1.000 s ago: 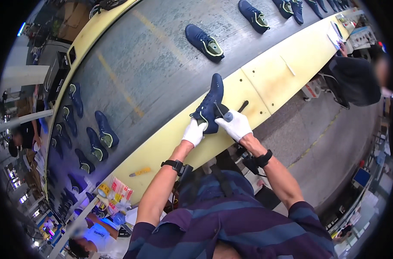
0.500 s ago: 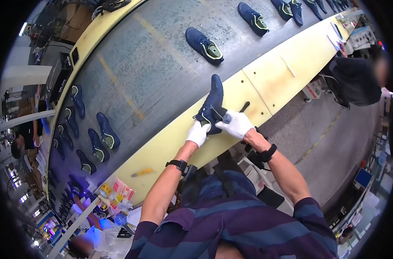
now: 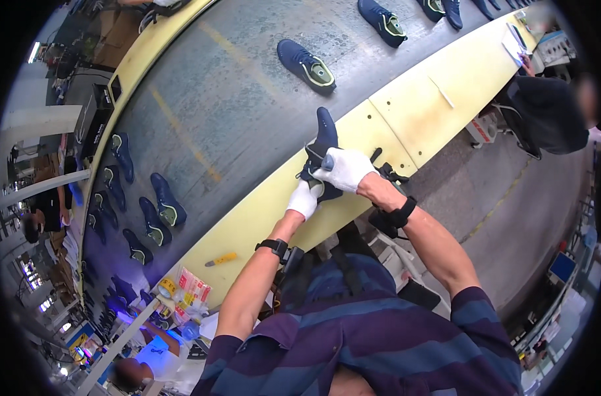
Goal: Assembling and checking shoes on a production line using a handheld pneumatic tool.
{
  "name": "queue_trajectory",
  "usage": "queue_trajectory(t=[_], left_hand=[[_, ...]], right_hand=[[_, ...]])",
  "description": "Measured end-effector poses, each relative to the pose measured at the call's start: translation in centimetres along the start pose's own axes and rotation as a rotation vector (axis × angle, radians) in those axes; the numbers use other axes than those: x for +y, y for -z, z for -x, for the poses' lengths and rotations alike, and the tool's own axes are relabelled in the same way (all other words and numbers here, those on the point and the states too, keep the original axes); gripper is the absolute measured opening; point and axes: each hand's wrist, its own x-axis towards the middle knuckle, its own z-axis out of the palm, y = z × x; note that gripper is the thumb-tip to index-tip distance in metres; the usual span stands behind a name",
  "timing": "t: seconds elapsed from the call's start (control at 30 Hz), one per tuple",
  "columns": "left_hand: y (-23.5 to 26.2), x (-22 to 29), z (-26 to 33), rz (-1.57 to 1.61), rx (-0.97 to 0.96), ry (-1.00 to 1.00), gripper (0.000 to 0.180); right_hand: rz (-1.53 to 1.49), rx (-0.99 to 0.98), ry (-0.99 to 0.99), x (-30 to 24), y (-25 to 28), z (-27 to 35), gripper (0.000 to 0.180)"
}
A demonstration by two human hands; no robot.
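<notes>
A navy sneaker [image 3: 327, 129] with a pale green collar edge stands at the yellow ledge, its toe pointing away from me. My left hand [image 3: 303, 200], in a white glove, is closed around its heel end. Over the shoe's laces, my gloved right hand [image 3: 345, 170] is closed on a small dark tool with a rounded grey-blue end [image 3: 327, 162]. The tool's dark tip lies against the shoe's upper, and its exact kind is hard to make out. Part of the shoe is hidden behind my fingers.
Beyond the yellow ledge [image 3: 247, 234] runs a grey conveyor belt [image 3: 234, 112] carrying several navy shoes, one sneaker [image 3: 307, 66] just ahead. A yellow-handled cutter [image 3: 221, 259] lies on the ledge. Another person [image 3: 544, 112] sits at right; a worker [image 3: 158, 356] is at lower left.
My right hand has moved left and slightly away from me across the shoe, bringing the tool over the laces. The shoes on the belt have shifted slightly.
</notes>
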Motion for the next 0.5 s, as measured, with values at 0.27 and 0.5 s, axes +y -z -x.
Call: queue_trajectory(t=[0.27, 0.5], left_hand=[[0.9, 1.7, 1.1, 0.273, -0.053, 0.067, 0.053], [2.3, 1.2, 0.3, 0.197, -0.147, 0.128, 0.061]], right_hand=[[0.025, -0.072, -0.120, 3.0, -0.9, 3.6, 0.046], [-0.080, -0.010, -0.180, 6.1, -3.0, 6.3, 0.046]])
